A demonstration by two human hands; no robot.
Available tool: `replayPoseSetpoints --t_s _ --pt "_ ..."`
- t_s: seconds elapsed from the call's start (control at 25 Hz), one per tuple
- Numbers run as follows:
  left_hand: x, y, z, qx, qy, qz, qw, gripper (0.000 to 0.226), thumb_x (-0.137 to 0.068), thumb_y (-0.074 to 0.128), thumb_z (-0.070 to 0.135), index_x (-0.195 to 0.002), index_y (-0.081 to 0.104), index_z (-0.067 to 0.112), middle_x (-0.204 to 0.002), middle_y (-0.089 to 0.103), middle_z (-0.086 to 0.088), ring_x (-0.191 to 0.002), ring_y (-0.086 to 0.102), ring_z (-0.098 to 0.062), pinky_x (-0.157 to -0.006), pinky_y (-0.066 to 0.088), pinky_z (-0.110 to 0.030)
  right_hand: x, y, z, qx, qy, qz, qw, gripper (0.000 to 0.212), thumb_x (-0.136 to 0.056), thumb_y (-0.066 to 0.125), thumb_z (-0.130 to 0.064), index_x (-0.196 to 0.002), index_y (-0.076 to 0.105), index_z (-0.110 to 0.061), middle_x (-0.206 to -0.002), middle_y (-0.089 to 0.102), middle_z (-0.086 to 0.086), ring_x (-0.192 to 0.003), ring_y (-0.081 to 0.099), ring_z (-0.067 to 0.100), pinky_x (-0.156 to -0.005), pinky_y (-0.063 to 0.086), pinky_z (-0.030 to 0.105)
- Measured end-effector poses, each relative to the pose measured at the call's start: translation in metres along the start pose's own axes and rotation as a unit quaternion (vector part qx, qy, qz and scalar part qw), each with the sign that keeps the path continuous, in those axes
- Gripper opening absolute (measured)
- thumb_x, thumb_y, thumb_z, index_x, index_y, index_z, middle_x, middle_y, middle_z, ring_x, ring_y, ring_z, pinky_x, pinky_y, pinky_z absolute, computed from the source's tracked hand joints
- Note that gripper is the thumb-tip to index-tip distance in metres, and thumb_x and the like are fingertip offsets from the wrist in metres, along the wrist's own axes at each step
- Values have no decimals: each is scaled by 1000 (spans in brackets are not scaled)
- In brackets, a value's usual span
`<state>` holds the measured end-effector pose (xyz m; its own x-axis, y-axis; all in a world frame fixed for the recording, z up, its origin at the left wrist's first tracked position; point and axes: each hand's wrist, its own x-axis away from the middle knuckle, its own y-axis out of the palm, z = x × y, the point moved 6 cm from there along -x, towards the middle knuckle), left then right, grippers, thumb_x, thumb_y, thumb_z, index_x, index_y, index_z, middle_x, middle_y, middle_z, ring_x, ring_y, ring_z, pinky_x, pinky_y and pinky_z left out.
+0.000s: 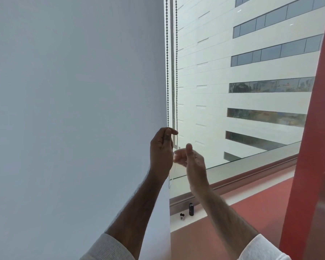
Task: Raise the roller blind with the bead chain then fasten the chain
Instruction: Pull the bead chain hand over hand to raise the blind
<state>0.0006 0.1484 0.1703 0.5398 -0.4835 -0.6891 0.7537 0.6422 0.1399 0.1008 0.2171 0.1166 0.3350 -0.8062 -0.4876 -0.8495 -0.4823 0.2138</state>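
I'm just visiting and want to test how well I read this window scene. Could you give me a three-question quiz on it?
1. True or false: the pale grey fabric roller blind is fully raised.
2. Which hand pinches the grey metal bead chain? A: left hand. B: right hand. C: neither.
3. Fill in: the small black cylindrical object stands on the window ____.

Key: 1 false, it hangs down past the forearms. 2 A, at the left strand; the right hand is blurred beside it. 3 sill.
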Motion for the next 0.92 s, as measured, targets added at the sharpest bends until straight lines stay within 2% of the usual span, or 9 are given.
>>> replayPoseSetpoints --t_s 0.12,0.28,0.4,0.48,0.52,0.6,0.68,0.8,0.92 --pt "18 2 -19 -30 -16 -1 999 30 -109 43 21 -91 68 20 -60 49 11 -55 39 -11 -58 34 -30 -33 1 -47 -44 -33 23 998 46 -109 44 -35 -85 72 -8 -78 71 15 -78 70 31 -83 59 41" --pt "51 4 -51 -76 -61 -20 995 32 -110 42 22 -90 66 26 -50 39 11 -50 35 -10 -54 32 -30 -47 27 -73 -78 26 -104 991 38 -109 43 -30 -109 68 -1 -90 74 21 -84 73 36 -83 60 44" --pt "66 3 -60 -93 -73 -26 993 32 -110 44 19 -87 66 23 -52 41 11 -51 34 -10 -52 32 -27 -36 40 -69 -85 35 -160 983 34 -110 42 -25 -117 66 -2 -79 71 18 -62 66 30 -63 56 37" --pt "72 3 -59 -101 -68 -35 992 36 -110 44 15 -79 60 23 -55 42 11 -54 34 -9 -52 31 -23 -30 41 -62 -82 11 -129 988 30 -109 45 -23 -115 67 -4 -59 51 4 -45 39 16 -45 31 27" --pt "75 3 -58 -102 -64 -41 992 36 -110 44 13 -76 57 19 -58 41 10 -55 34 -8 -52 30 -21 -28 40 -59 -96 3 -106 990 28 -108 47 -25 -113 67 -7 -55 39 -2 -44 26 12 -44 19 26" --pt "77 4 -57 -101 -63 -47 992 32 -108 44 8 -78 52 5 -62 39 3 -57 33 -7 -53 30 -21 -24 38 -56 -134 -7 -76 988 24 -106 49 -32 -105 66 -15 -54 27 -8 -45 16 9 -46 8 27" --pt "76 5 -59 -95 -64 -59 992 31 -108 44 10 -79 51 3 -62 40 2 -57 33 -8 -54 30 -23 -21 35 -59 -135 -29 -58 989 24 -106 48 -28 -93 64 -16 -51 26 -9 -43 15 9 -44 9 24" --pt "75 10 -63 -63 -97 -100 988 35 -107 43 28 -80 55 11 -57 45 12 -53 40 -10 -53 36 -29 -21 27 -65 -79 -59 -25 995 30 -107 47 -17 -80 61 -15 -47 27 -2 -37 19 9 -42 17 18" --pt "70 9 -53 2 -103 -108 989 50 -113 33 32 -82 68 14 -67 69 9 -67 65 -12 -70 54 -32 -16 21 -59 -46 -68 -8 997 30 -107 49 -15 -80 60 -10 -48 29 1 -38 23 9 -43 22 20"
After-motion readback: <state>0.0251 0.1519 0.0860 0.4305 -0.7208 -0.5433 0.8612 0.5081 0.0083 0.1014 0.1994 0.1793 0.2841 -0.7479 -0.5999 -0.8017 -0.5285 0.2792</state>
